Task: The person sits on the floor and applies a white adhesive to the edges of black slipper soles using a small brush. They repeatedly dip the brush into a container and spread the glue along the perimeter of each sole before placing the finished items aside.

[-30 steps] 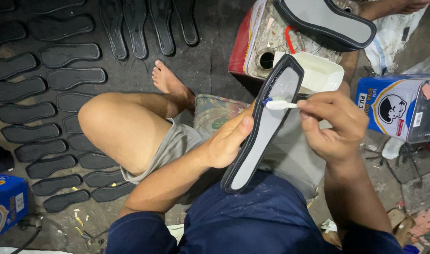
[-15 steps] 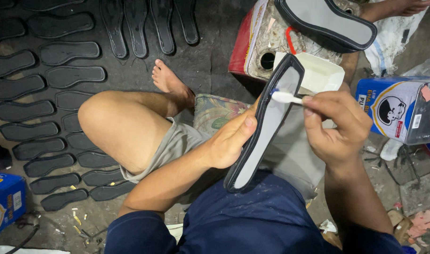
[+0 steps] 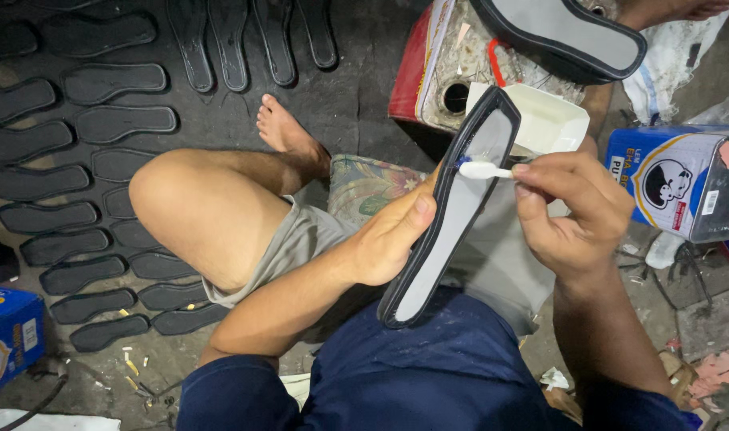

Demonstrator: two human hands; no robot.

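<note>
Sole work fills my view: the left hand (image 3: pixel 388 239) cradles a long black-rimmed shoe sole with a pale grey face (image 3: pixel 452 215), tilted up over my lap, thumb pressed on its rim and fingers wrapped behind. The right hand (image 3: pixel 572 215) is pinched shut on a small white-headed brush with a blue neck (image 3: pixel 480 169), whose bristles touch the sole's upper part.

I judge the sole light and somewhat flexible, likely rubber or foam. Its grey face looks wet or tacky where the brush meets it, so I would hold it by the black rim or the back, near the middle, as the left hand does. The brush is thin and light; a fingertip pinch suits it.

Just behind the sole sits a white shallow tray (image 3: pixel 552 120), resting on a battered red-sided metal can (image 3: pixel 436 72), with another grey-faced sole (image 3: pixel 568 36) lying across the top. A blue and white tin with a printed picture (image 3: pixel 683 183) stands near the right hand. Rows of flat black sole blanks (image 3: pixel 85 199) cover the floor beyond my bare knee (image 3: pixel 189 207), and a blue carton (image 3: pixel 9 335) sits at the left edge. The tray and can crowd the sole's tip.
</note>
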